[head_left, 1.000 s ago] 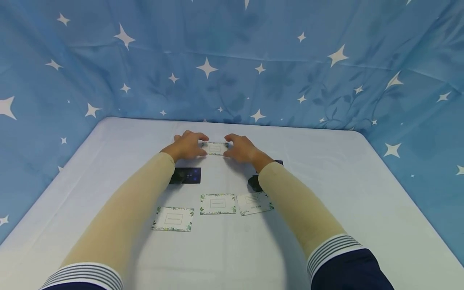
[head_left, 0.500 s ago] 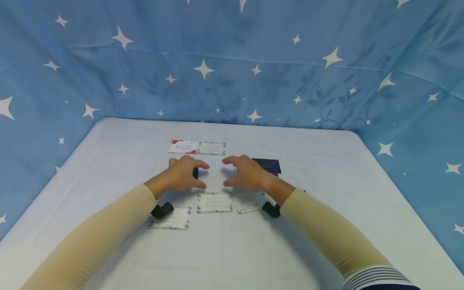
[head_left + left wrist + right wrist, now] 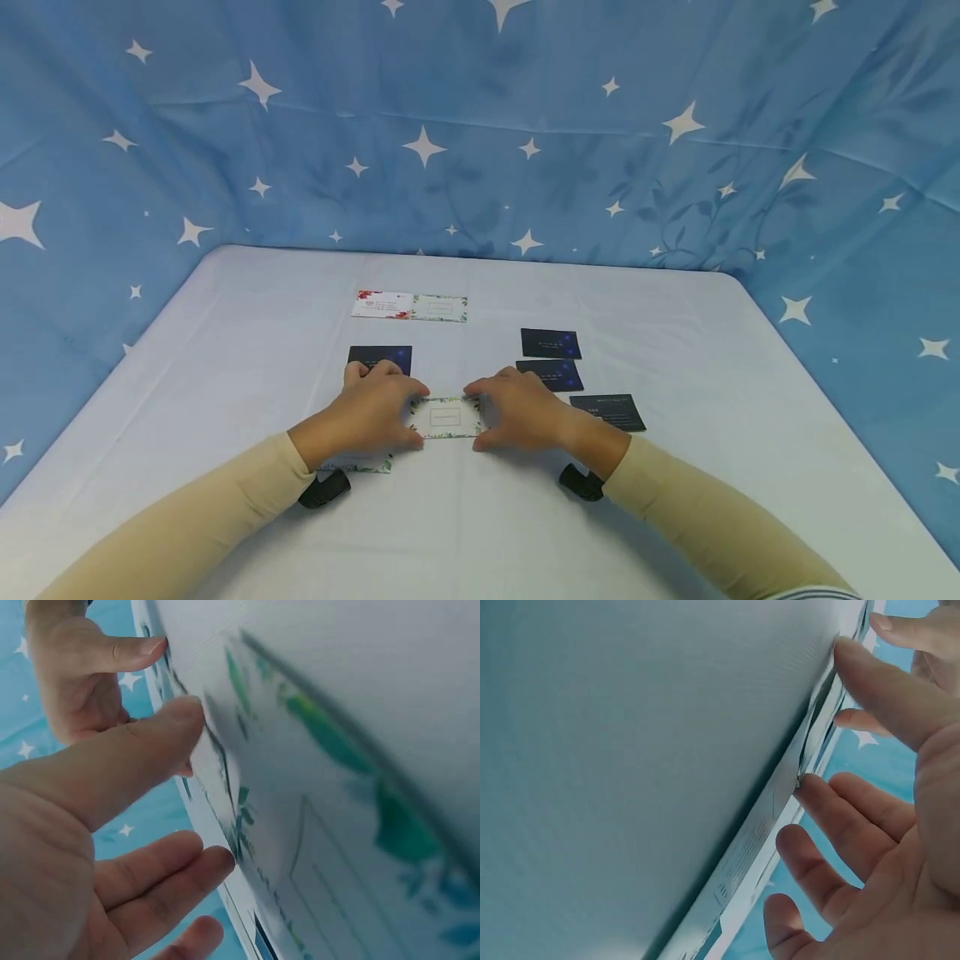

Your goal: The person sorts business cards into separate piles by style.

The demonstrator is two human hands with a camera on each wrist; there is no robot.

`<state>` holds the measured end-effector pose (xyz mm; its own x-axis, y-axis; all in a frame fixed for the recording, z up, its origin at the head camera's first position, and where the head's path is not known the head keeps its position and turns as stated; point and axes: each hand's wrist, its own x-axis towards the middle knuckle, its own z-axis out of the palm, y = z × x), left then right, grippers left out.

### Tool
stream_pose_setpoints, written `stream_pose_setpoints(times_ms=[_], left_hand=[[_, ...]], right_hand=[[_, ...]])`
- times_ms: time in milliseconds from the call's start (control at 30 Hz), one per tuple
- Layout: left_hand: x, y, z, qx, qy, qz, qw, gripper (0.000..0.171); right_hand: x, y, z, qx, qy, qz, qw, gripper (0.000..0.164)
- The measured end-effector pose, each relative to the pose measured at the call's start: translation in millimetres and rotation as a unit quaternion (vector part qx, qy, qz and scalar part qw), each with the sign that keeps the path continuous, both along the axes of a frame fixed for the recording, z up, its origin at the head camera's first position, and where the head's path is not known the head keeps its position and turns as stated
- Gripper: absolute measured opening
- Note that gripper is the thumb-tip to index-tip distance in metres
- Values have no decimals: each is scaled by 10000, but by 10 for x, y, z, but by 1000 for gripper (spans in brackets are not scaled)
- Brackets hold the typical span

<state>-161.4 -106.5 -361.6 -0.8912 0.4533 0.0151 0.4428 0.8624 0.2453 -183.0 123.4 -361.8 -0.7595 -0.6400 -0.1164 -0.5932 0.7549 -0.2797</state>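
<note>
A white business card (image 3: 446, 417) with a green leaf border and a printed box lies between my hands near the table's middle. My left hand (image 3: 372, 414) grips its left end, index finger at the far corner, thumb at the near corner. At the opposite end my right hand (image 3: 527, 414) does likewise. In the right wrist view the card's edge (image 3: 810, 739) looks slightly bowed between thumb and fingertip. Below my left hand lies another leaf-bordered card (image 3: 367, 462), partly covered; it looms large in the left wrist view. A text-printed card (image 3: 742, 851) lies beneath my right hand.
Farther back, a red-flowered card (image 3: 382, 305) and a leaf-bordered card (image 3: 439, 308) lie side by side. Dark cards rest at left (image 3: 380, 357) and right, where two (image 3: 551, 343) lie one behind the other and a third (image 3: 608, 411) sits nearer. A starry blue curtain (image 3: 480, 125) hangs behind the white table.
Both hands have let go of the leaf-bordered card at the back, now beside the red-flowered one. They have come nearer and taken the ends of the middle leaf-bordered card.
</note>
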Motion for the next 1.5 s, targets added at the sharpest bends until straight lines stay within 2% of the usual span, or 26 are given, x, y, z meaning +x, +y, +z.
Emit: stream_pose_setpoints(times_ms=[167, 500, 700, 833, 967, 1133, 1500], left_hand=[[15, 10, -15, -117, -1, -25, 9999, 52], [-2, 24, -1, 42, 117, -27, 9999, 43], [-79, -8, 74, 248, 149, -7, 9996, 44], [-178, -33, 133, 397, 242, -50, 9989, 43], [-308, -49, 134, 488, 267, -18, 9984, 44], [-537, -63, 136, 549, 158, 127, 9983, 44], [-1011, -86, 175, 340, -71, 364, 9987, 45]], right_hand=[[19, -11, 0, 30, 42, 38, 10000, 65], [34, -18, 14, -7, 225, 17, 9997, 57], [-47, -28, 64, -73, 401, -160, 9990, 54], [-140, -38, 112, -173, 413, -386, 9982, 54], [-248, -42, 136, -230, 344, -596, 9974, 53], [-456, -55, 161, -453, 289, -719, 9960, 52], [-868, -166, 146, -640, 103, -1089, 9919, 54]])
